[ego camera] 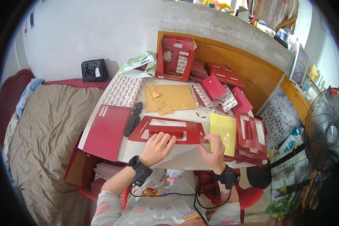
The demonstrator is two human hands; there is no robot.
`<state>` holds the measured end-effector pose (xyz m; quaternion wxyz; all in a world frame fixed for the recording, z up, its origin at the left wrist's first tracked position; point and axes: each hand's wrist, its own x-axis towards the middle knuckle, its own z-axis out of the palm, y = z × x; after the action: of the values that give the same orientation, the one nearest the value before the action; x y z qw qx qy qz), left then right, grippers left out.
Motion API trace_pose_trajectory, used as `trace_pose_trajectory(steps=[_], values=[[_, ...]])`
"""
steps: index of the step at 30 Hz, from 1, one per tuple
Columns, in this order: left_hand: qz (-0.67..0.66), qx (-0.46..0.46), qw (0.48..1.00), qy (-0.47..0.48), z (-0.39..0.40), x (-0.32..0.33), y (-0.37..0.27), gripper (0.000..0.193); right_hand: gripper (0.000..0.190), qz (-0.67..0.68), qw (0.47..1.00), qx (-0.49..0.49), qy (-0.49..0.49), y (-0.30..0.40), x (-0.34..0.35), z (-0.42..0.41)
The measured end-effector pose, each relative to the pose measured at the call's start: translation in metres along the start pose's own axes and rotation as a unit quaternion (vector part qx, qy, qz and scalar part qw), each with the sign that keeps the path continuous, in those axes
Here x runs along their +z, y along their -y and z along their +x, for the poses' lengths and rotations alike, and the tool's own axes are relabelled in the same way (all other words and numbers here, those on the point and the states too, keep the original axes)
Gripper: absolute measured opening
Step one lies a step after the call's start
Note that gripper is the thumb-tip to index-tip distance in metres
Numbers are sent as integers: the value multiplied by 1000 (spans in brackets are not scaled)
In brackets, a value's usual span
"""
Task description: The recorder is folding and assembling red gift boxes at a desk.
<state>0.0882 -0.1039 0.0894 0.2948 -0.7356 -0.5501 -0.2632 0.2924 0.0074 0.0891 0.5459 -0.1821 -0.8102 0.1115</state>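
Note:
A flat red printed cardboard sleeve (169, 125) with two cut-out windows lies before me near the table's front edge. My left hand (159, 145) lies over its lower window with the fingers curled; their tips are hidden, so whether they grip the card does not show. At the sleeve's right-hand end flap (203, 132), my right hand (215, 149) has thumb and forefinger apart, close to the flap's edge. Beside that hand is a yellow sheet pad (221, 132). Black wrist bands with cables are on both wrists.
More red windowed sleeves (251, 132) are stacked at the right. A tan sheet with small tape pieces (172, 97) lies behind. Patterned sheets (120, 90) and a red panel (107, 132) cover the left side. A red display box (175, 56) stands at the back; a fan (327, 132) is at right.

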Motion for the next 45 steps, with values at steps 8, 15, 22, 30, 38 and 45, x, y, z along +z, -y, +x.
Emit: trace_pose_trajectory(steps=[8, 15, 22, 30, 38, 45], values=[[-26, 13, 1000, -4, 10, -7, 10, 18, 21, 178, 974, 60, 127, -24, -5, -12], [-38, 43, 998, 19, 16, -15, 7, 31, 25, 239, 947, 30, 212, -3, 2, 4], [10, 74, 997, 23, 23, -20, 10, 23, 26, 265, 937, 46, 224, 2, 3, 7], [-33, 75, 993, 81, 23, -23, 10, 22, 24, 270, 931, 54, 240, 6, -1, 11], [-40, 103, 989, 95, 24, -24, 11, 17, 25, 261, 935, 37, 236, 2, -2, 6], [-34, 129, 987, 87, 26, -23, 11, 15, 20, 228, 946, -32, 226, 0, -3, 12]])
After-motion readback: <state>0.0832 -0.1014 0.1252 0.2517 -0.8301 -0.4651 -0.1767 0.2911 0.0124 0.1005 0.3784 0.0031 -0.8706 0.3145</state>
